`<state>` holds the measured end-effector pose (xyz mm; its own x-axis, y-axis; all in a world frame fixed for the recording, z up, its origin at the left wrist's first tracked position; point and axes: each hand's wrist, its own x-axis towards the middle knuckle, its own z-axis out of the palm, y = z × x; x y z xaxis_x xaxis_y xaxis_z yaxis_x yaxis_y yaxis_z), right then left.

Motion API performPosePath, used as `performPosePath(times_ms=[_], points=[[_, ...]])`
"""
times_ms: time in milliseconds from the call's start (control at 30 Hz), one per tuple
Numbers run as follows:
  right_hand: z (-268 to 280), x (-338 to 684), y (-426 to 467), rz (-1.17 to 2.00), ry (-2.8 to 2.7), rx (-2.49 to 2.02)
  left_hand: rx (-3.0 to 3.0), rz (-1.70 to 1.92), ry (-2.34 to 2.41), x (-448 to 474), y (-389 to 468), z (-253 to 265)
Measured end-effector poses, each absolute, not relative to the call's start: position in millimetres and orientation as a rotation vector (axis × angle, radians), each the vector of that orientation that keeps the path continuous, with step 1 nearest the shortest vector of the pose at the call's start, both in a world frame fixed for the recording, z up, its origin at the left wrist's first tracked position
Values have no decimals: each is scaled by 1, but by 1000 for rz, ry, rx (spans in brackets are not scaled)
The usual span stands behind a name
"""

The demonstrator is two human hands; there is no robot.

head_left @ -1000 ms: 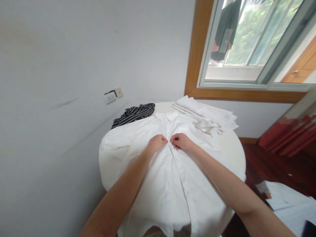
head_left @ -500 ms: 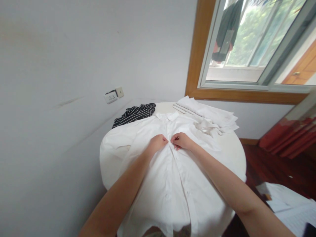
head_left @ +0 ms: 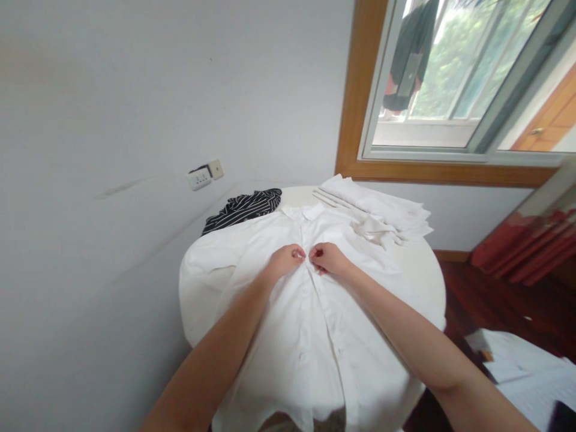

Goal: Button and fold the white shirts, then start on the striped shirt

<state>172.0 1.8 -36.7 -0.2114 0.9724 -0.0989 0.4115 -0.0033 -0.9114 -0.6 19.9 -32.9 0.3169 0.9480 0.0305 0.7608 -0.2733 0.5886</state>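
A white button-up shirt (head_left: 281, 324) lies spread front side up, its collar toward the wall and its hem hanging over the near edge. Below the chest its front edges stand apart. My left hand (head_left: 288, 259) pinches the placket at mid-chest. Right beside it, my right hand (head_left: 327, 257) pinches the other front edge, fingertips nearly touching the left ones. Any button between the fingers is too small to make out.
The shirt covers much of a round white table (head_left: 425, 270). Behind it lie a black striped garment (head_left: 245, 207) and a stack of folded white cloth (head_left: 373, 201). A wall socket (head_left: 199, 178) is at left; white papers (head_left: 522, 360) sit low at right.
My fingers have shifted very slightly at the placket, and both hands keep their pinch. The whole view has moved a little.
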Motion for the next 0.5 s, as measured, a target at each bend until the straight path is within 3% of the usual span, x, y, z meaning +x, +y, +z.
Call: performPosePath(times_ms=[500], points=[[-37,180,1,1093,-1872,-1365,2026,538,1443,-3,22,-30]])
